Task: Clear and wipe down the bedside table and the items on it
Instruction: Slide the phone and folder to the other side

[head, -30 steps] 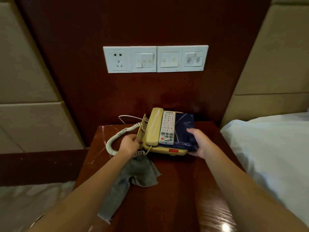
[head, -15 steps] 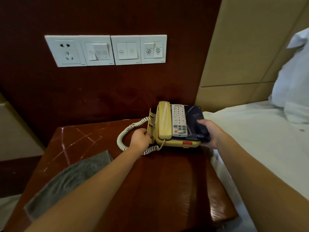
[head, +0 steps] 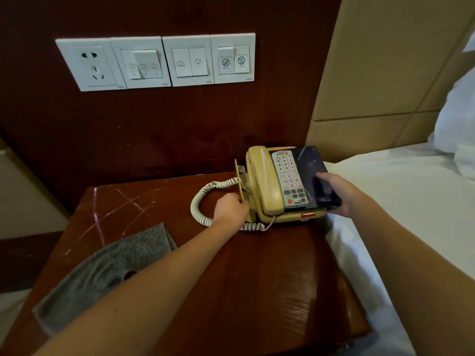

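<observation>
Beige plastic corded telephone (head: 264,183): far right of dark red wooden surface (head: 257,291). Left hand (head: 231,209) fingers curl around its left edge; right hand (head: 339,194) fingers pinch its right edge. Grey cloth (head: 115,265): near left.

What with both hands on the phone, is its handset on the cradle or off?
On: the handset lies seated on the phone, beside its keypad.

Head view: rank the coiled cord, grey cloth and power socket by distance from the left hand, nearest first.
The left hand grips the telephone at its left edge.
1. Coiled cord: on the bedside table, right beside the hand on its left.
2. Grey cloth: on the table's near-left corner.
3. Power socket: up on the wall panel, far left.
</observation>
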Demonstrator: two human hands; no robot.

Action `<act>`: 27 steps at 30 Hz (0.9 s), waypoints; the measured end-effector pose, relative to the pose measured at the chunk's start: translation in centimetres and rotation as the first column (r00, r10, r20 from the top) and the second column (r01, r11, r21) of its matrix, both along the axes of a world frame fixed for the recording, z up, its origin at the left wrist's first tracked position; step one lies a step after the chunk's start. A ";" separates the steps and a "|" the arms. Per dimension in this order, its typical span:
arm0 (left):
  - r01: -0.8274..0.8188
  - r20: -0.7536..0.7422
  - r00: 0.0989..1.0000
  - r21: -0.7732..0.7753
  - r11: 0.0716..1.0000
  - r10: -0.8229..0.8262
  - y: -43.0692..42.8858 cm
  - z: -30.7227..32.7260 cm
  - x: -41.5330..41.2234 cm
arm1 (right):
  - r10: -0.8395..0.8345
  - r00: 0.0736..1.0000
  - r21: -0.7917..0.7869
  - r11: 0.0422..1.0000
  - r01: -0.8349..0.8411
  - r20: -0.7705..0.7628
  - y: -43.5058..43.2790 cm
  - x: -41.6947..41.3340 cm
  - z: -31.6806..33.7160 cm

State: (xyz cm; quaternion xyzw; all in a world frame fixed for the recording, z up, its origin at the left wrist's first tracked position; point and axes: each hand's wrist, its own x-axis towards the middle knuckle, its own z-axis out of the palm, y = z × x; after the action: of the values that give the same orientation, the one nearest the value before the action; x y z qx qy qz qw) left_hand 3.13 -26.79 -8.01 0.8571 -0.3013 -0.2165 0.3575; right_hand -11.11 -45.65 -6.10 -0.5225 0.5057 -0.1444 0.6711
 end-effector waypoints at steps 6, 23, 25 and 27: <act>0.027 0.115 0.993 0.065 0.997 -0.035 -0.1 -0.2 0.1 | 0.035 0.999 0.022 0.999 -0.036 0.009 -0.5 -0.3 -0.7; 0.018 0.626 0.767 0.204 0.979 -0.145 6.0 -0.3 1.2 | -0.211 0.722 -0.670 0.602 -0.435 -0.659 3.5 1.5 0.0; -0.032 0.644 0.755 0.229 0.973 -0.127 8.3 -0.1 2.0 | -0.280 0.721 -0.743 0.479 -0.467 -0.634 5.6 1.9 1.1; -0.089 0.640 0.762 0.254 0.963 -0.098 10.8 -0.2 2.7 | -0.278 0.790 -0.821 0.366 -0.439 -0.547 8.6 3.3 2.2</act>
State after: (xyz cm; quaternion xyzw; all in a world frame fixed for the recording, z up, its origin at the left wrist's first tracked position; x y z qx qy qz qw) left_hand 5.79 -15.98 -8.24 0.9186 -0.3756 0.0525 0.1110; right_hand -7.86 -37.07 -3.95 -0.8473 0.4914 -0.1909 0.0644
